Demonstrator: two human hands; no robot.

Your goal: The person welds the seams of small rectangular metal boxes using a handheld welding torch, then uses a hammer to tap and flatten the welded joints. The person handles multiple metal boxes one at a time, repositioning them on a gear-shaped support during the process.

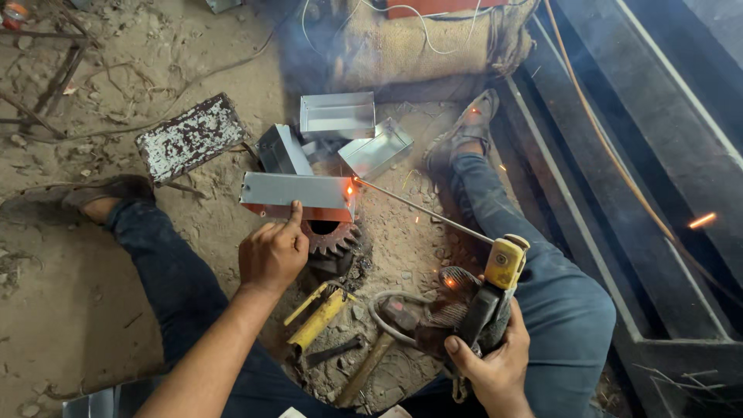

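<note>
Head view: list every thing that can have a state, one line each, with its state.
Left hand: forefinger pressed on the metal box, holding nothing.
Right hand: gripping the electrode holder.
Electrode holder: held, rod clamped in it.
Rod: tip at the box corner, sparking.
Metal box: lying on the gear, corner glowing.
Gear: flat on the ground under the box.
Open boxes: lying loose behind, untouched.
Hammer: lying on the ground.

Dirt floor (pixel 70 310): metal boxes (pixel 337 116), rusty plate (pixel 191 138), perhaps hammer (pixel 364 371).
</note>
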